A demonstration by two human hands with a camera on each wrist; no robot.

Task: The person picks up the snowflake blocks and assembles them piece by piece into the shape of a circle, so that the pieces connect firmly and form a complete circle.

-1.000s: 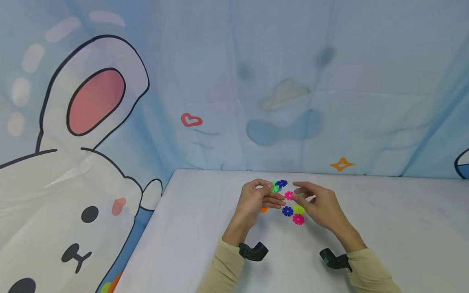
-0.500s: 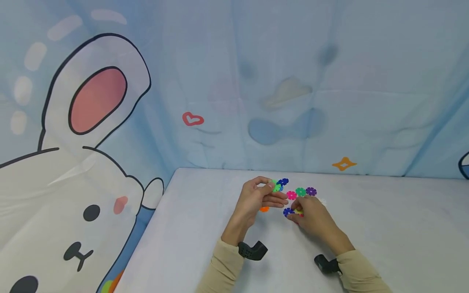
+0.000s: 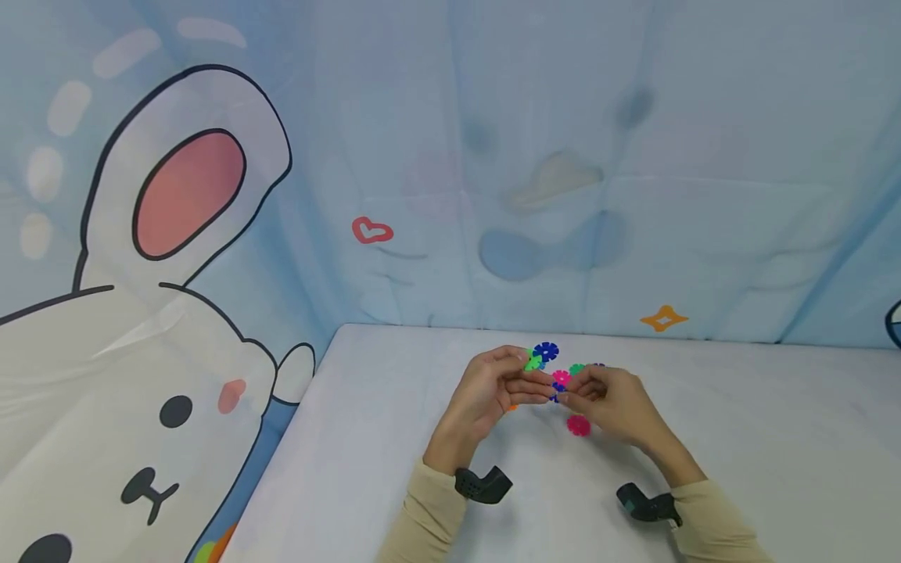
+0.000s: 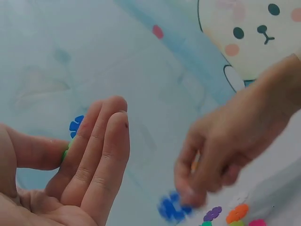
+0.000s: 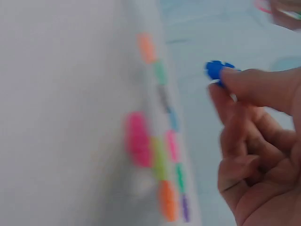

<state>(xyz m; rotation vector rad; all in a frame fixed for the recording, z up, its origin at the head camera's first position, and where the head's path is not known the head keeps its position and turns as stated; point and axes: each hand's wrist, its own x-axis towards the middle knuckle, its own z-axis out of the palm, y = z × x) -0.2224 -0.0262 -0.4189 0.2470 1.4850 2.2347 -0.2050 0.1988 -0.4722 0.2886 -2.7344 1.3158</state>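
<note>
My left hand [image 3: 493, 391] pinches a green notched plastic disc [image 3: 533, 360] between thumb and index finger. A dark blue disc [image 3: 546, 352] stands right beside it and seems joined to it. The other left fingers stretch out toward the right. Close by on the right, my right hand [image 3: 612, 403] is raised over the table, holding another blue notched disc [image 5: 215, 69] by thumb and fingertip. That disc shows blurred in the left wrist view, below the right fingertips. The left fingers hide part of the green disc there.
Loose discs lie on the white table [image 3: 394, 438]: a pink disc [image 3: 579, 425] nearest, another pink disc [image 3: 561, 377] and a green one [image 3: 576, 369] behind. An orange disc [image 3: 513, 407] is partly covered by the left hand. A printed blue curtain [image 3: 436, 274] stands behind the table.
The right hand came down to the loose discs, took hold of a blue one and lifted it toward the left hand. The left hand stays nearly still, keeping its green disc.
</note>
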